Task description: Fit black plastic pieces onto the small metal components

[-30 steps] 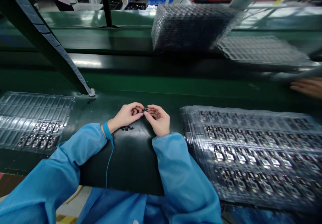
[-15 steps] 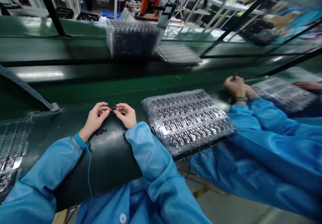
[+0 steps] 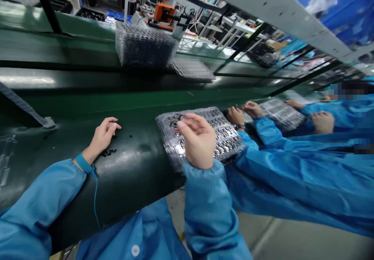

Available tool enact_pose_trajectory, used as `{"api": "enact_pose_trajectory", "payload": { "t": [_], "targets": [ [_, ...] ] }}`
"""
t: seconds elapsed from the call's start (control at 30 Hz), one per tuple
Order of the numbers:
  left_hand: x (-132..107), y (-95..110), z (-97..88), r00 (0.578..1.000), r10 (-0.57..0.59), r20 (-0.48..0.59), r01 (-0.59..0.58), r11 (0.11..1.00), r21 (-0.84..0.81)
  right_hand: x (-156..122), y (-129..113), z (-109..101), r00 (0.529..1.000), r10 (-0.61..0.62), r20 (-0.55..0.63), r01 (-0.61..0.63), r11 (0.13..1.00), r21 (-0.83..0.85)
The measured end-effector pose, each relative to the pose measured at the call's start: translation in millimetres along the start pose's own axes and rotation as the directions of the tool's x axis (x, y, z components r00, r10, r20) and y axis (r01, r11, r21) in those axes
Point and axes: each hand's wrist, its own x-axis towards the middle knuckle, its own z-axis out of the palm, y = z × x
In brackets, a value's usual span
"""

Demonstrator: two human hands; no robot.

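My right hand (image 3: 200,141) is over the near left part of a clear plastic tray (image 3: 169,145), thumb and fingertips pinched together on a small dark electronic part (image 3: 177,122). The tray holds rows of small metallic components, and my hand hides part of them. My left hand (image 3: 103,137) rests above the dark green work surface, its fingers loosely stretched and holding nothing that I can see. A blue wrist strap (image 3: 83,163) with a thin cord circles that wrist. Just below the left hand lie several tiny black pieces (image 3: 109,152).
A stack of clear trays (image 3: 144,45) stands on the ledge ahead, beside a flatter tray (image 3: 193,69). To the right, a co-worker's hands (image 3: 236,116) work close to my tray. Another component tray (image 3: 282,114) lies farther along. A post (image 3: 26,106) slants at left.
My right hand has left my left hand and moved right with the small part, over the tray. My left hand's fingers have loosened. The view has shifted to the right.
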Motion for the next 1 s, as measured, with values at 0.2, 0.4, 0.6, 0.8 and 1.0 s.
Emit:
{"api": "enact_pose_trajectory", "payload": {
  "t": [0.2, 0.4, 0.6, 0.8, 1.0],
  "targets": [
    [0, 3, 0.5, 1.0, -0.011, 0.029, 0.01, 1.0, 0.021, 57, 27, -41, 1.0, 0.016, -0.015, -0.021, 0.917, -0.399],
    [0, 2, 0.9, 0.999, -0.021, 0.048, 0.019, 0.999, 0.04, 95, 77, -38, 0.976, 0.202, 0.083, -0.083, 0.696, -0.713],
    [1, 4, 1.9, 0.997, -0.031, 0.065, 0.025, 0.996, 0.09, 97, 84, -29, 0.957, 0.252, 0.143, -0.036, 0.592, -0.805],
    [1, 4, 1.9, 0.997, -0.014, 0.072, 0.006, 0.995, 0.102, 90, 56, -37, 0.98, 0.153, 0.127, 0.042, 0.467, -0.883],
    [1, 2, 2.4, 0.998, 0.0, 0.065, -0.008, 0.993, 0.117, 46, 6, -46, 0.996, -0.067, 0.066, 0.094, 0.654, -0.751]
  ]
}}
